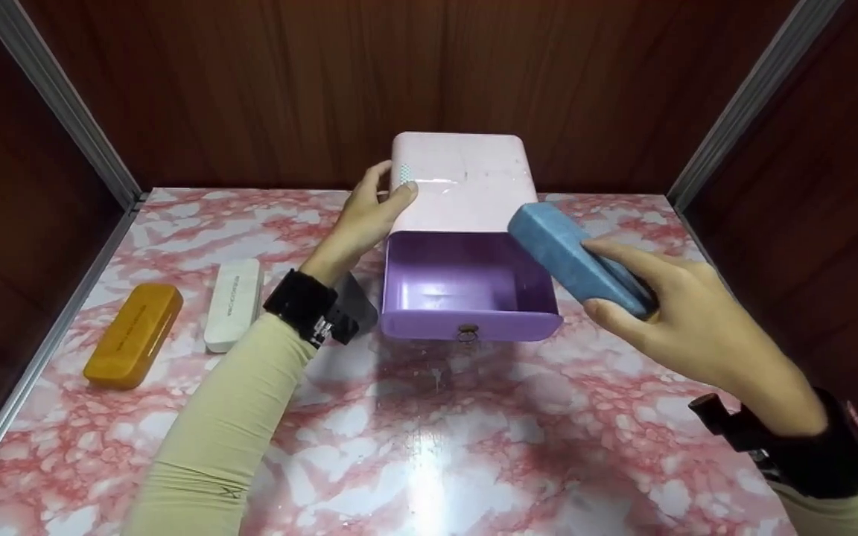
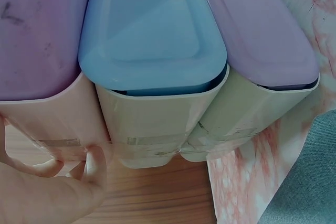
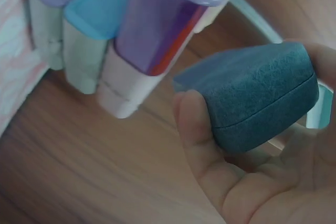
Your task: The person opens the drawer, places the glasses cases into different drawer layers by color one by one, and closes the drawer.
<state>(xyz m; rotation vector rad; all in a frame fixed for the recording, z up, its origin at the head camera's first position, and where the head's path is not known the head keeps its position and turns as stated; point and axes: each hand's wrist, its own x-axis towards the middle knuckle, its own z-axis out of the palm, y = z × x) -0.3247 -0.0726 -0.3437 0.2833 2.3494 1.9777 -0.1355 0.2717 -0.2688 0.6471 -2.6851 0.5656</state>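
Note:
A small drawer cabinet [image 1: 466, 179] with a pale pink top stands at the back of the table. Its top purple drawer [image 1: 470, 325] is pulled out, and its visible inside is bare. My left hand [image 1: 369, 212] rests against the cabinet's left side, thumb over the top edge. To the right of the drawer, my right hand [image 1: 675, 305] grips a blue glasses case [image 1: 578, 257] between thumb and fingers. The case is held tilted, its far end overlapping the drawer's right corner in the head view.
A mustard glasses case [image 1: 133, 335] and a white glasses case [image 1: 233, 305] lie on the left. A dark grey object [image 1: 357, 301] is partly hidden by my left wrist. Below the open drawer, a blue drawer [image 2: 152, 30] and a lilac drawer [image 2: 268, 30] are closed. Brown panels surround the marbled table [image 1: 429, 447].

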